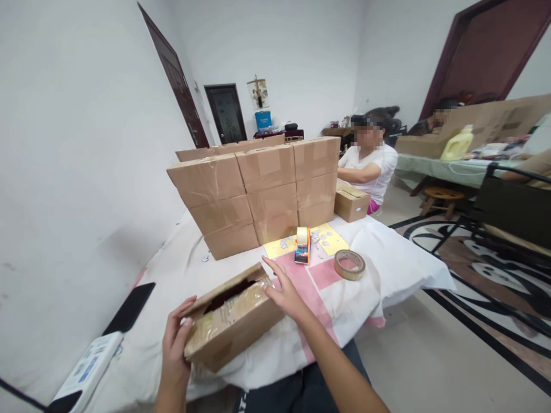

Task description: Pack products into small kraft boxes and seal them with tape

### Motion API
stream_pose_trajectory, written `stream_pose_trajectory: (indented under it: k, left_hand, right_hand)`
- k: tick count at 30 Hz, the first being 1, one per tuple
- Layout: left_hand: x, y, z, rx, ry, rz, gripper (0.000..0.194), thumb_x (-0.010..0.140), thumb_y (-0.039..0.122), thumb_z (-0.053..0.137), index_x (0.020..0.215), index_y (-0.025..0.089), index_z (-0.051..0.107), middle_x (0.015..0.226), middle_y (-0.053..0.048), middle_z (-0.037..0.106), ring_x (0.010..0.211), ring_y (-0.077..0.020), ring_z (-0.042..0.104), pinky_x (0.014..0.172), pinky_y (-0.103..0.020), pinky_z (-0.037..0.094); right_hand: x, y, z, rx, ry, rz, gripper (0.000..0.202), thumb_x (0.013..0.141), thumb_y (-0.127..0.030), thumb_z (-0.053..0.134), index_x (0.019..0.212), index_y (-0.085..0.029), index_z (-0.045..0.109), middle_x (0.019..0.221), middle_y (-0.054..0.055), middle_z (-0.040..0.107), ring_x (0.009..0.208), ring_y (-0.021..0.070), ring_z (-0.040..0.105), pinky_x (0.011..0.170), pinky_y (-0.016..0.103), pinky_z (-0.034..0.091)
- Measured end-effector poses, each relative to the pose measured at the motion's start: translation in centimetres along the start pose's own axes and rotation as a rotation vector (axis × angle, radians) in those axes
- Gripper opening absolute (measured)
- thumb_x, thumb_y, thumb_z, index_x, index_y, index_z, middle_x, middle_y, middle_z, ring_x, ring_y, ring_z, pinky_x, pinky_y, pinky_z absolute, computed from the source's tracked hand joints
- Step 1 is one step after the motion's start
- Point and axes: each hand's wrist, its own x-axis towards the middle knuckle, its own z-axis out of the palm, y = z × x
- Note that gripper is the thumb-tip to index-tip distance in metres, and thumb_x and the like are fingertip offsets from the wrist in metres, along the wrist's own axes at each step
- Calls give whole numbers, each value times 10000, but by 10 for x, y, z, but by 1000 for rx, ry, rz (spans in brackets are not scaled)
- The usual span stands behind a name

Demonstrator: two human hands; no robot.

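A cardboard box lies at the near edge of the cloth-covered table, its top partly open with a dark gap along it and clear tape on its flaps. My left hand grips the box's left end, thumb on the top edge and fingers round the far corner. At the right end, my right hand rests with its fingers spread, touching the top corner. Beyond it stand an orange and blue tape dispenser and, further right, a tan tape roll lying flat.
Stacked cardboard boxes form a wall across the table. A smaller box sits at their right, near a person in a white shirt. A black flat object and a white power strip lie at left.
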Motion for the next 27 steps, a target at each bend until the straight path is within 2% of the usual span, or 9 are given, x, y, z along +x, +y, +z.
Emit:
stream_pose_trajectory:
  k: [3, 6, 9, 12, 15, 17, 20, 23, 27]
  left_hand:
    - [6, 7, -5, 154, -88, 60, 412, 887, 582, 517, 948, 211, 685, 1316, -95, 646, 1280, -321, 535, 1139, -511, 363]
    - [15, 15, -15, 370, -111, 194, 337, 881, 549, 566, 867, 237, 695, 1279, -91, 681, 1255, -324, 539, 1155, -549, 292]
    - [19, 23, -27, 584, -125, 381, 322, 890, 528, 555, 888, 266, 743, 1326, -91, 662, 1237, -335, 526, 1149, -574, 248]
    - [10, 37, -25, 720, -165, 468, 327, 890, 532, 542, 998, 316, 763, 1275, -62, 700, 1226, -347, 517, 1133, -579, 235]
    - [-8, 55, -3, 823, -247, 504, 345, 850, 530, 608, 1125, 365, 734, 1179, -31, 747, 1204, -347, 561, 1165, -579, 129]
    - [-20, 63, 18, 843, -288, 494, 426, 815, 518, 654, 1204, 352, 706, 1222, -42, 733, 1194, -341, 589, 1178, -548, 123]
    - [-29, 64, 40, 821, -289, 439, 540, 756, 510, 711, 1259, 315, 692, 1302, -61, 692, 1215, -349, 588, 1158, -479, 232]
    - [-29, 61, 46, 827, -263, 414, 573, 732, 518, 735, 1274, 340, 685, 1330, -30, 674, 1238, -359, 575, 1121, -445, 295]
    - [-21, 61, 45, 937, -250, 473, 562, 767, 534, 702, 1303, 369, 660, 1335, 3, 670, 1236, -353, 581, 1075, -432, 324]
  right_hand:
    - [-1, 1, 1, 23, -12, -4, 655, 851, -274, 632, 1480, -327, 458, 1541, 52, 453, 1447, 259, 380, 1215, 489, 271]
    - [2, 11, -11, 99, 25, -9, 596, 853, -359, 667, 1427, -282, 527, 1505, 72, 506, 1418, 277, 429, 1194, 468, 317]
    - [18, 32, -51, 249, 331, -7, 451, 842, -426, 656, 1252, -239, 634, 1366, 104, 617, 1294, 281, 551, 1078, 446, 448]
    - [49, 56, -102, 262, 598, 30, 402, 807, -424, 674, 1153, -236, 592, 1280, 87, 637, 1221, 237, 581, 1045, 424, 461]
    - [85, 80, -133, 260, 633, 173, 449, 729, -403, 733, 1105, -221, 568, 1032, 47, 704, 979, 205, 674, 890, 377, 532]
    - [104, 94, -136, 261, 576, 214, 432, 705, -399, 741, 1054, -202, 579, 874, 17, 709, 817, 190, 684, 782, 352, 548]
    - [119, 109, -126, 249, 517, 190, 361, 661, -395, 758, 901, -168, 612, 763, 14, 701, 727, 189, 668, 714, 336, 542]
    - [116, 112, -115, 246, 480, 145, 329, 681, -404, 745, 865, -155, 636, 804, 39, 719, 763, 199, 672, 731, 337, 541]
    - [100, 95, -106, 298, 442, 31, 336, 776, -443, 693, 982, -182, 642, 921, 54, 733, 821, 204, 683, 768, 342, 558]
